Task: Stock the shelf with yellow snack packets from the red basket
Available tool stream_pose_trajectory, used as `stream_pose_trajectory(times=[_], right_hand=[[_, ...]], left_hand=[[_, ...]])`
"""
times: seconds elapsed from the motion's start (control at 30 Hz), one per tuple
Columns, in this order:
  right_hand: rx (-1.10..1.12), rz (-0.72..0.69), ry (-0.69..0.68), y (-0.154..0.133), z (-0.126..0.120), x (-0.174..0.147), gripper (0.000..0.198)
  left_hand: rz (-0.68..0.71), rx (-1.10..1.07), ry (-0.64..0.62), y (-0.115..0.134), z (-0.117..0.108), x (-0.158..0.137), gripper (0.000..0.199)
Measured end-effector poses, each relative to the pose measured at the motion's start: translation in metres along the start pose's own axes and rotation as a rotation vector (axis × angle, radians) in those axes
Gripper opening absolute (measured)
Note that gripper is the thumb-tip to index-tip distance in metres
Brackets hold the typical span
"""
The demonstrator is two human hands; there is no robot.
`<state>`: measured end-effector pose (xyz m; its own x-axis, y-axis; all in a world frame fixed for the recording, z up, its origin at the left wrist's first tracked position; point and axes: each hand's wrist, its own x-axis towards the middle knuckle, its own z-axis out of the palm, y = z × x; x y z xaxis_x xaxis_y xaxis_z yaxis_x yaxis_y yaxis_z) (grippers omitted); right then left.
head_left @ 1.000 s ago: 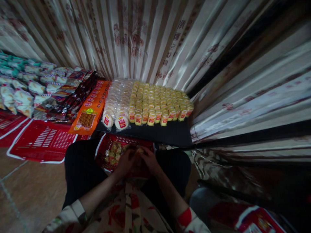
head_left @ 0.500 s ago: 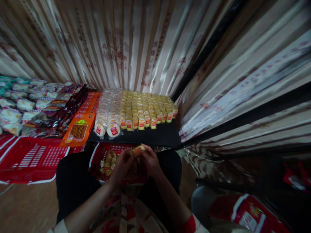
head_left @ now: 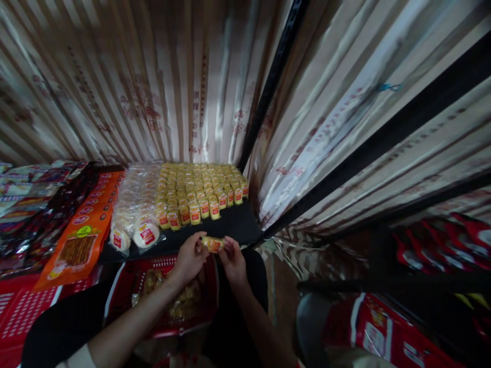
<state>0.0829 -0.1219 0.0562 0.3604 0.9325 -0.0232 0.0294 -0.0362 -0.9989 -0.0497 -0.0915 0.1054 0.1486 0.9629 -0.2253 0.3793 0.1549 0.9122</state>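
Between my two hands is a small wrapped cake (head_left: 213, 245) in a clear yellow wrapper with a red-orange label. My left hand (head_left: 190, 259) pinches its left end, and my right hand (head_left: 233, 263) grips the right end. Both hands hover over the red basket (head_left: 210, 301) on my lap, where several more wrapped cakes (head_left: 184, 301) lie loose, partly hidden by my left forearm. Just beyond, rows of the same wrapped cakes (head_left: 195, 213) stand packed on the black shelf (head_left: 226, 228).
Left of the cake rows lie round white packaged cakes (head_left: 146, 234), an orange snack bag (head_left: 74, 243) and dark packets (head_left: 42, 225). Another red basket (head_left: 23, 306) is at lower left. Curtains (head_left: 164, 102) and a black pole (head_left: 264, 97) rise behind. Red packages (head_left: 378, 332) are at lower right.
My view has turned to the right, so the shelf goods sit further left. The held cake now lies level, its label facing me, still between both hands and nearer the shelf edge.
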Motion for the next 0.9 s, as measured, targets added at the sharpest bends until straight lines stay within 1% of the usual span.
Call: stream_pose_trajectory(times=[0.07,0.13,0.2,0.3,0.43,0.53,0.6,0.77,0.9], right_hand=[[-0.168,-0.124,0.106,-0.002,-0.008,0.007,0.04],[-0.311,-0.26,0.167,-0.007,-0.015,0.014,0.037],[-0.4,-0.357,0.193,-0.012,-0.021,0.02,0.034],[-0.478,-0.424,0.19,-0.015,-0.027,0.032,0.031],[-0.523,-0.439,0.19,-0.009,-0.03,0.048,0.033],[-0.531,-0.428,0.226,-0.003,-0.03,0.06,0.037],[-0.531,-0.422,0.237,0.001,-0.029,0.068,0.039],[-0.512,-0.393,0.222,0.011,-0.027,0.086,0.043],[-0.469,-0.374,0.258,0.013,-0.027,0.097,0.045]], left_hand=[[0.065,0.13,0.008,0.013,0.006,0.013,0.041],[0.121,0.232,0.022,0.026,0.012,0.027,0.043],[0.169,0.289,0.025,0.036,0.02,0.04,0.041],[0.259,0.347,0.011,0.049,0.031,0.059,0.034],[0.376,0.432,-0.015,0.062,0.043,0.081,0.03],[0.416,0.484,-0.025,0.071,0.051,0.097,0.031],[0.41,0.518,-0.032,0.076,0.055,0.107,0.031],[0.345,0.573,-0.032,0.085,0.06,0.127,0.035],[0.341,0.569,-0.024,0.095,0.065,0.139,0.036]])
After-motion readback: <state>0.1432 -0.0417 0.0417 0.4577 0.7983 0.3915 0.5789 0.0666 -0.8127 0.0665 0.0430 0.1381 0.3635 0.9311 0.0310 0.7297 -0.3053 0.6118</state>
